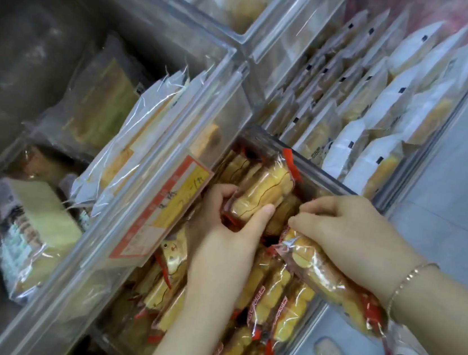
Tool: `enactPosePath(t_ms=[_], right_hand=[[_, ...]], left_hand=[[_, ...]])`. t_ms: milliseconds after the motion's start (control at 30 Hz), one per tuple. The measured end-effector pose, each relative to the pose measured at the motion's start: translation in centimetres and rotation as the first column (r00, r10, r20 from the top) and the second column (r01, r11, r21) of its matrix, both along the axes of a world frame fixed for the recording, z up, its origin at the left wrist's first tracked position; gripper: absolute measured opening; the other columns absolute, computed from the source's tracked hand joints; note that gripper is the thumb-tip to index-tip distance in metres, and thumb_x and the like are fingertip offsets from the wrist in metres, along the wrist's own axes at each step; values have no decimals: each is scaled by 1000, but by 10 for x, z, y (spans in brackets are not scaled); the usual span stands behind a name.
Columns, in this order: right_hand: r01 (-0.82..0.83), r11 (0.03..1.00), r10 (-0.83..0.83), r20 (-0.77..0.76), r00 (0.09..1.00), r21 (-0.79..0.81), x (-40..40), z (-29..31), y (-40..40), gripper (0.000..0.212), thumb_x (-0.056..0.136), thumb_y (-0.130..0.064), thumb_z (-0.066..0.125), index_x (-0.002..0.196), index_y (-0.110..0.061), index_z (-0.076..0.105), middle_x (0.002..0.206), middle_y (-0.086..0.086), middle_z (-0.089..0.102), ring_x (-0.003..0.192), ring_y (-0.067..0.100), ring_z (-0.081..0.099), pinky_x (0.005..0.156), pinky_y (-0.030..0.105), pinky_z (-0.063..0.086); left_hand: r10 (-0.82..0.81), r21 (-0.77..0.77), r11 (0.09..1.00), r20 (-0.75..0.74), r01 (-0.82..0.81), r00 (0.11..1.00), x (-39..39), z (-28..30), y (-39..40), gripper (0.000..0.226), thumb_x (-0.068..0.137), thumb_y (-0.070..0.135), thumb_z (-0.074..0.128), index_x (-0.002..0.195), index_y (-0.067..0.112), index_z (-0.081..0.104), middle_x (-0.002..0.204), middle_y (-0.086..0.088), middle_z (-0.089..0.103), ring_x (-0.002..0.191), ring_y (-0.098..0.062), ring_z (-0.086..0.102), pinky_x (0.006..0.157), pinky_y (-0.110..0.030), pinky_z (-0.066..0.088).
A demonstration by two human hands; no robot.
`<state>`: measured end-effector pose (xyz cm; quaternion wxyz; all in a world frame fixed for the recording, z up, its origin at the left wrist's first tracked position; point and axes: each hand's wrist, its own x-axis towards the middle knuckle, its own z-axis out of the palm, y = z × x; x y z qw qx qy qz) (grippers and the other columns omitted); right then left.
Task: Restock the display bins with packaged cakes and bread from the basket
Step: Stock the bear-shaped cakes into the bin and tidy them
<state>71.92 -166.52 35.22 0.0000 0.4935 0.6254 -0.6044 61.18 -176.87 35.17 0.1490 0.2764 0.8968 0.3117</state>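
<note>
Clear display bins filled the view, and the near bin was already packed with wrapped yellow cakes in red-trimmed film. The left hand curled its grip round one cake pack at the bin's far end, while the right hand pinched a second pack over the right rim. Placing looked underway; next, each pack likely needed wedging into a gap; the basket was out of sight.

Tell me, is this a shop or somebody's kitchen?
Most likely a shop's bakery section. Clear display bins hold rows of wrapped cakes, and one bin has an orange price label on its front. The left hand is tucking in a packaged cake.
</note>
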Motion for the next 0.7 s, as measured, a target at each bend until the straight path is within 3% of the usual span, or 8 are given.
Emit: enactPosePath(t_ms=[100, 133, 200, 300, 400, 433, 533, 700], right_hand=[[55, 956, -92, -118, 989, -289, -16, -4, -3, 14, 80, -23, 66, 71, -27, 75, 84, 3, 72, 85, 22, 65, 76, 34, 51], [63, 939, -118, -144, 983, -338, -22, -8, -5, 11, 80, -21, 67, 82, -27, 76, 95, 7, 71, 96, 28, 63, 87, 42, 50], [51, 933, -112, -153, 982, -356, -32, -18, -7, 41, 81, -19, 65, 122, -22, 62, 124, 12, 60, 117, 32, 54, 102, 47, 41], [37, 953, -82, -140, 987, -299, -40, -26, -7, 45, 86, -17, 57, 130, -20, 53, 127, 8, 58, 118, 29, 52, 103, 44, 41], [29, 948, -80, -147, 986, -317, -40, -30, -4, 33, 87, -16, 56, 120, -17, 60, 117, 10, 61, 110, 29, 55, 101, 45, 42], [33, 944, -87, -153, 984, -328, -40, -32, -3, 34, 87, -16, 55, 121, -16, 60, 118, 11, 61, 111, 30, 55, 102, 46, 42], [24, 952, -73, -152, 986, -306, -42, -36, -3, 47, 87, -16, 52, 134, -21, 51, 127, 11, 57, 118, 32, 52, 104, 46, 40], [-44, 946, -32, -227, 973, -320, -33, -35, 9, 36, 94, -11, 43, 128, -13, 55, 128, 14, 56, 120, 30, 51, 105, 38, 39]], left_hand=[[12, -121, 992, -69, -20, 998, -2, -4, 12, 33, 69, 49, 66, 94, 34, 52, 96, 11, 64, 98, -17, 58, 92, -46, 44], [20, -194, 981, -28, -25, 999, -6, -4, 19, 28, 73, 40, 65, 94, 28, 53, 99, 4, 66, 101, -22, 57, 95, -46, 42], [55, -322, 947, 121, -13, 991, -15, -7, 33, 15, 86, 18, 58, 97, 19, 48, 116, -11, 63, 115, -28, 53, 104, -40, 34], [-58, -491, 868, 46, 73, 997, -25, -14, 37, 27, 96, 20, 45, 122, 21, 43, 137, -8, 46, 130, -26, 39, 109, -33, 25], [-177, -560, 813, 18, 157, 984, -25, -18, 35, 38, 99, 33, 44, 133, 15, 41, 101, 9, 44, 120, -26, 44, 82, -7, 30], [-200, -556, 817, -21, 154, 980, -25, -20, 32, 38, 100, 38, 42, 132, 17, 42, 96, 8, 41, 112, -24, 46, 81, -10, 29], [-378, -590, 787, -232, 179, 896, -24, -27, 21, 47, 99, 43, 37, 144, 34, 26, 126, 0, 42, 118, -21, 40, 102, -34, 22], [-414, -526, 831, -365, 182, 834, -27, -36, 23, 46, 91, 32, 53, 136, 36, 41, 118, 0, 46, 116, -20, 39, 97, -33, 22]])
